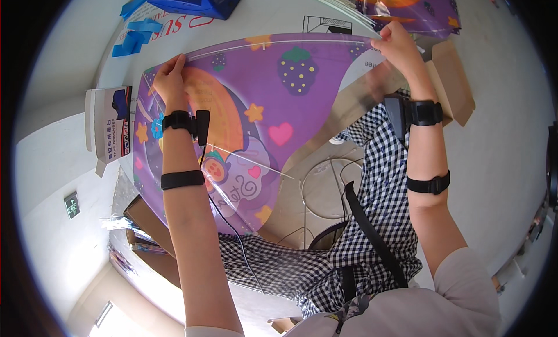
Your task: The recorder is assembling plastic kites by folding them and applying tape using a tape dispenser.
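A purple kite (270, 99) printed with a strawberry, stars and hearts is spread in front of me, partly over the table edge and above my lap. A thin white rod (244, 47) runs along its far edge, and another thin rod (253, 161) slants across its middle. My left hand (170, 81) pinches the kite near its far left corner, fingers closed. At the far right corner, my right hand (400, 47) grips the kite's tip by the rod end. What lies under the fingertips is hidden.
On the white table (279, 17) are a blue tape dispenser (203, 1), blue tape strips (137, 36), a bundle of white rods (343, 9) and another printed kite (407, 11). A dispenser box (110, 125) stands left, an opened cardboard box (450, 84) right. A carton (148, 235) holds packages.
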`<act>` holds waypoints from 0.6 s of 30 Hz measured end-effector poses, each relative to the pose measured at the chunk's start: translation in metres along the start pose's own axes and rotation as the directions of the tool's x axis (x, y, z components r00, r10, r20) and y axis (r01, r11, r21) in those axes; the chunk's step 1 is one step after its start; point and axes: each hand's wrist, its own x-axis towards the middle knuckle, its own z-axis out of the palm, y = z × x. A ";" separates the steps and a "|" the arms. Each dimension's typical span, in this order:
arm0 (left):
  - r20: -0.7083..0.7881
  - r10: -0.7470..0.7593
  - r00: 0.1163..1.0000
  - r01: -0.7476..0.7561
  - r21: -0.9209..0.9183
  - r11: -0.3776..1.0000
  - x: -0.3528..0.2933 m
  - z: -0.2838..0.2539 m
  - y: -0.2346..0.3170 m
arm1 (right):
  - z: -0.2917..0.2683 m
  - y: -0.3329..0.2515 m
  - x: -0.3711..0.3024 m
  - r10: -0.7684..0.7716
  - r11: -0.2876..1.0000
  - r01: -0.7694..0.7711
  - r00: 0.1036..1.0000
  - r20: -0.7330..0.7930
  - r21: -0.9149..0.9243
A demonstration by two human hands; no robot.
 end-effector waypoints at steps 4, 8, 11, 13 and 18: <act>0.001 -0.009 1.000 0.009 0.010 1.000 -0.001 0.001 0.000 | 0.000 0.001 0.001 0.000 1.000 0.000 1.000 -0.008 -0.006; -0.012 -0.015 1.000 0.016 0.058 0.998 0.000 0.002 -0.002 | 0.002 0.003 0.002 -0.002 1.000 0.002 1.000 -0.019 -0.009; -0.003 0.013 1.000 -0.012 0.092 0.996 0.002 0.002 -0.004 | 0.004 0.004 0.002 -0.059 0.997 0.057 0.998 -0.039 -0.054; 0.014 0.056 0.998 -0.057 0.107 0.993 0.003 0.001 -0.006 | 0.004 0.002 0.002 -0.070 0.996 0.068 0.997 -0.039 -0.053; 0.021 0.094 0.995 -0.096 0.132 0.987 0.005 0.003 -0.009 | 0.001 -0.004 -0.004 -0.077 0.995 0.072 0.994 -0.075 -0.064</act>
